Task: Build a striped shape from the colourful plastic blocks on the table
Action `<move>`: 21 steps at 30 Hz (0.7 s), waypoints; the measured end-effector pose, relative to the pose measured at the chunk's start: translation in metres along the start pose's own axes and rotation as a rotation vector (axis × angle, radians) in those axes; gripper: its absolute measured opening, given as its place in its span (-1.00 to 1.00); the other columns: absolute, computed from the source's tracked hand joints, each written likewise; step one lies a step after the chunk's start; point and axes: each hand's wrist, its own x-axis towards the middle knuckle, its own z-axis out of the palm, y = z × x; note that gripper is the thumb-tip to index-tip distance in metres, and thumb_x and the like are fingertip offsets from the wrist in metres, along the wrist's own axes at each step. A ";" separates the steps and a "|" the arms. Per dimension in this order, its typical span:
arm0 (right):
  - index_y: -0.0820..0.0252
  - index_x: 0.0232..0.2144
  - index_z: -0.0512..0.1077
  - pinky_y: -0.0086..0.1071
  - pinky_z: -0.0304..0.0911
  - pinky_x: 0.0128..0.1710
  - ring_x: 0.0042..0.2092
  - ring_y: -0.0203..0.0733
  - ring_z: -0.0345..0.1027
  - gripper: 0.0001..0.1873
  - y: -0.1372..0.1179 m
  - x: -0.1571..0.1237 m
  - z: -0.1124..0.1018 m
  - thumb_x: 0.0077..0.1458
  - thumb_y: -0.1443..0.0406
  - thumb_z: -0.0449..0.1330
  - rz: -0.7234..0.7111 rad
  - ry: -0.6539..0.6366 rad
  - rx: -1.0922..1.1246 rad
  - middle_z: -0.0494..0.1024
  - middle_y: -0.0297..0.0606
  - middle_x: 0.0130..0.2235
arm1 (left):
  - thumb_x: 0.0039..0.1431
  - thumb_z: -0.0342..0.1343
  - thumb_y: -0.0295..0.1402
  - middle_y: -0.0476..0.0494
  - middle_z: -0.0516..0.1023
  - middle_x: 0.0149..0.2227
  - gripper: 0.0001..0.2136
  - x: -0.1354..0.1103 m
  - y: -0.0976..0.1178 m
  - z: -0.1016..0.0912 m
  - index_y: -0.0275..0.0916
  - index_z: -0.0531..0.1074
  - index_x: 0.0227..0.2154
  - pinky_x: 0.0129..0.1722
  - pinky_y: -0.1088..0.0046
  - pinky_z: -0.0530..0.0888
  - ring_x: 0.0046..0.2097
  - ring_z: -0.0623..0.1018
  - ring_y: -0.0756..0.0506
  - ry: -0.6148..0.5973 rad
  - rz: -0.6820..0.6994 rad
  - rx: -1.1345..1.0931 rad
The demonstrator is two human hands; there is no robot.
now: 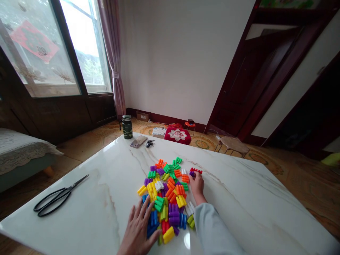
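Observation:
A heap of small plastic building pieces [170, 193] in many colours lies in the middle of a white marble table [239, 198]. My left hand [138, 230] rests flat at the heap's near left edge, fingers spread, touching blue pieces [152, 221]. My right hand [197, 186] reaches along the heap's right side to its far end. Its fingers curl over a purple piece [191, 174] beside a red piece [196, 170]. Whether they grip it is hard to make out.
Black scissors [57, 196] lie on the table's left part. A phone [138, 141], keys [149, 143] and a dark green mug [126, 126] sit at the far corner. A bed [21, 152] stands left; a red cushion [177, 135] and a stool [233, 144] stand on the floor beyond.

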 end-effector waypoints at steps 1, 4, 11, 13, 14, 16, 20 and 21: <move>0.31 -0.17 0.41 -0.26 0.28 -0.12 -0.16 -0.05 0.43 -0.63 0.002 -0.001 0.000 0.05 0.18 0.06 0.002 0.005 0.006 0.56 0.01 -0.19 | 0.16 0.03 -0.03 -0.18 0.02 0.36 -0.26 0.000 0.000 0.000 -0.08 -0.10 0.34 0.25 -0.08 0.10 0.34 0.06 -0.35 -0.006 -0.002 0.002; 0.34 -0.14 0.39 -0.28 0.29 -0.15 -0.20 -0.07 0.44 -0.62 0.006 -0.005 0.000 0.07 0.19 0.03 0.019 0.019 0.012 0.55 0.03 -0.19 | 0.17 0.02 -0.02 -0.17 0.01 0.36 -0.26 0.000 0.001 -0.002 -0.08 -0.11 0.34 0.25 -0.08 0.11 0.34 0.06 -0.34 -0.019 -0.007 0.000; 0.30 -0.18 0.45 -0.29 0.29 -0.18 -0.25 -0.08 0.43 -0.66 0.007 -0.002 0.000 0.05 0.25 0.02 0.008 -0.005 -0.020 0.55 -0.05 -0.24 | 0.14 0.05 -0.02 -0.17 0.05 0.35 -0.25 0.001 0.001 -0.003 -0.05 -0.09 0.34 0.23 -0.06 0.14 0.33 0.11 -0.35 0.021 0.005 0.005; 0.28 -0.28 0.47 -0.31 0.29 -0.19 -0.25 -0.09 0.42 -0.71 0.006 -0.003 0.000 0.06 0.26 0.01 0.003 -0.014 -0.042 0.54 -0.05 -0.24 | 0.13 0.05 -0.01 -0.16 0.06 0.35 -0.25 0.001 0.001 -0.002 -0.04 -0.07 0.33 0.23 -0.06 0.15 0.32 0.12 -0.35 0.020 0.006 0.003; 0.27 -0.30 0.48 -0.31 0.29 -0.19 -0.24 -0.09 0.41 -0.71 0.005 -0.003 0.000 0.07 0.26 0.00 0.002 -0.015 -0.056 0.53 -0.05 -0.23 | 0.13 0.05 -0.01 -0.16 0.06 0.35 -0.25 0.001 0.001 -0.001 -0.04 -0.07 0.33 0.23 -0.06 0.15 0.32 0.12 -0.36 0.018 0.005 0.002; 0.29 -0.27 0.48 -0.31 0.28 -0.16 -0.21 -0.09 0.41 -0.68 0.003 -0.005 -0.001 0.10 0.29 -0.05 0.002 -0.011 -0.089 0.51 -0.02 -0.21 | 0.13 0.05 0.00 -0.16 0.05 0.35 -0.25 0.000 0.000 -0.001 -0.04 -0.07 0.33 0.23 -0.07 0.15 0.32 0.13 -0.36 0.017 0.004 0.000; 0.28 -0.05 0.43 -0.33 0.25 -0.11 -0.09 -0.11 0.38 -0.56 -0.003 -0.004 -0.006 0.15 0.34 -0.14 -0.044 -0.049 -0.160 0.48 -0.02 -0.08 | 0.13 0.04 0.00 -0.15 0.04 0.35 -0.25 -0.001 -0.001 0.000 -0.05 -0.08 0.34 0.22 -0.07 0.15 0.32 0.12 -0.36 0.023 0.006 -0.001; 0.23 0.02 0.41 -0.34 0.25 -0.13 -0.09 -0.12 0.38 -0.54 -0.005 -0.002 -0.007 0.17 0.34 -0.13 -0.065 -0.076 -0.179 0.48 -0.05 -0.04 | 0.13 0.05 0.00 -0.16 0.05 0.35 -0.25 -0.001 -0.001 0.000 -0.05 -0.08 0.34 0.23 -0.07 0.15 0.32 0.12 -0.36 0.025 0.007 -0.002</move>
